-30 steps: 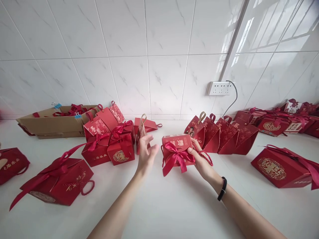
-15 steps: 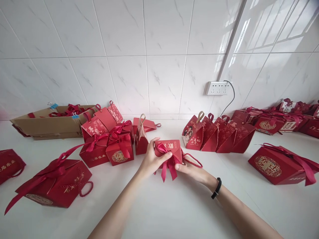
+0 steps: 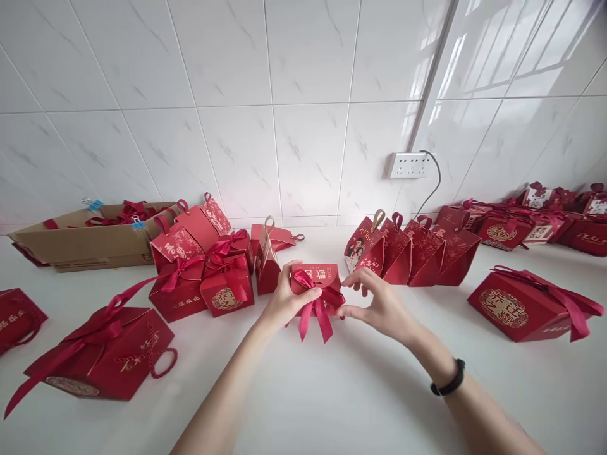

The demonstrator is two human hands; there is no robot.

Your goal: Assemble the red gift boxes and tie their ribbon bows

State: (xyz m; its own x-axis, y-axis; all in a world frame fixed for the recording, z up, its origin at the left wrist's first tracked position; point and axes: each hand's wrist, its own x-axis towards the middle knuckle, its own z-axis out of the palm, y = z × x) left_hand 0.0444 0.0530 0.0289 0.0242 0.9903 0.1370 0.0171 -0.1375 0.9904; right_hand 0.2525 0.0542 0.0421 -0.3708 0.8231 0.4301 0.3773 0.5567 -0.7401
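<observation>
A small red gift box [image 3: 315, 278] with gold characters stands in front of me, a red ribbon bow [image 3: 317, 303] tied at its front with two tails hanging down. My left hand [image 3: 288, 297] grips the box from its left side, thumb over the front by the bow. At the box's right edge, my right hand [image 3: 379, 306] is open, thumb and fingers apart in a curve. Its thumb tip is close to the box's lower right corner; whether they touch, I cannot tell. A black band [image 3: 448, 378] circles the right wrist.
A cardboard box [image 3: 85, 243] of ribbons stands at back left, near several bow-tied red boxes [image 3: 227, 294]. Several looped gift boxes [image 3: 396, 256] line up behind my right hand. Larger ribboned boxes flank me, at left [image 3: 137, 341] and right [image 3: 531, 316]. A power strip [image 3: 410, 165] is on the wall.
My right hand has let go of the box's right side and opened, its fingers now raised. The twisted cord that stuck out on the right is mostly out of sight. My left hand keeps its hold.
</observation>
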